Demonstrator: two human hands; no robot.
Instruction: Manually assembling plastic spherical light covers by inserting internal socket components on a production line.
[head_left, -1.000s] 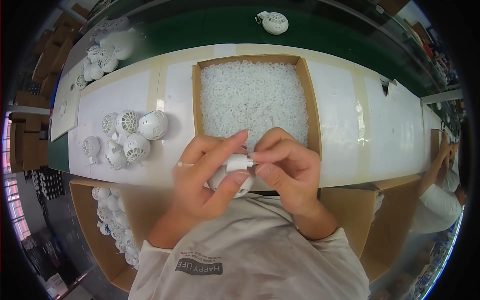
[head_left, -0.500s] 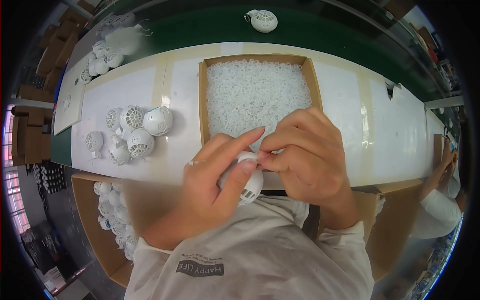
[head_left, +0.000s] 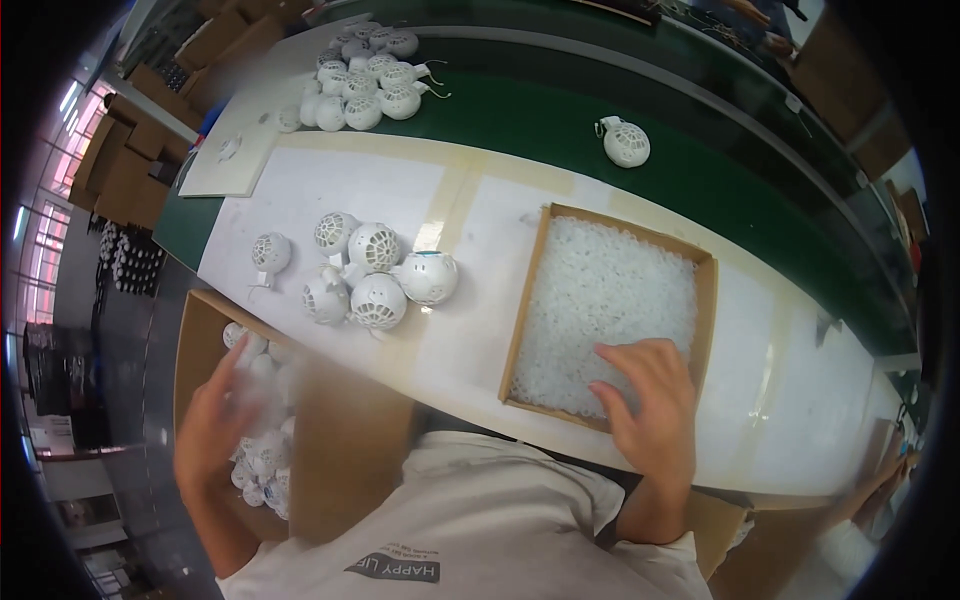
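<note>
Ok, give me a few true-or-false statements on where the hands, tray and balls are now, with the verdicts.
1. The right hand is over the tray. True.
2. The right hand grips a ball. False: it is open, with nothing seen in its grasp.
3. The left hand is at the carton of balls. True.
4. The tray is empty. False: it is full of clear rings.
5. A lone ball lies on the green surface beyond the tray. True.

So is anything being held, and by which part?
The right hand shows nothing held. The left hand is blurred beside a white ball; whether it's held can't be told.
</note>
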